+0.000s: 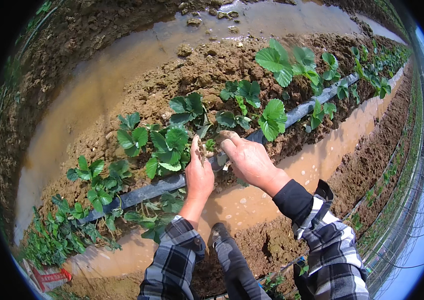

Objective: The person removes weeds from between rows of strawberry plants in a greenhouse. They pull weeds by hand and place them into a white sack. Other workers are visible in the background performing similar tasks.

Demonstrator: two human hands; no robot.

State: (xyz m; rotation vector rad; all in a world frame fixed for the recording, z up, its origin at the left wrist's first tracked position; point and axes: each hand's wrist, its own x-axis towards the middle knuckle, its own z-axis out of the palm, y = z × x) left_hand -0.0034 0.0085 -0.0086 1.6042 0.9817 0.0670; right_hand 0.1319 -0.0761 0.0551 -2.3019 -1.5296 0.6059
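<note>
My left hand [200,176] is beside a strawberry plant [168,146] at the middle of the bed, closed around some dry brownish plant bits [203,152]. Just to its right, my right hand [250,161] reaches over the black drip hose with bent fingers pressed together at the plant's base. What those fingers pinch is hidden behind them. Between the two hands, small green leaves [211,145] show close to the soil. The hose [149,192] runs beneath both hands along the row.
More strawberry plants [274,119] line the raised soil bed [147,107] on both sides. Muddy water fills the near furrow [244,201] and the far furrow [72,117]. My shoe [219,233] is at the near furrow. A red and white bag [49,278] lies lower left; netting [412,235] rises at right.
</note>
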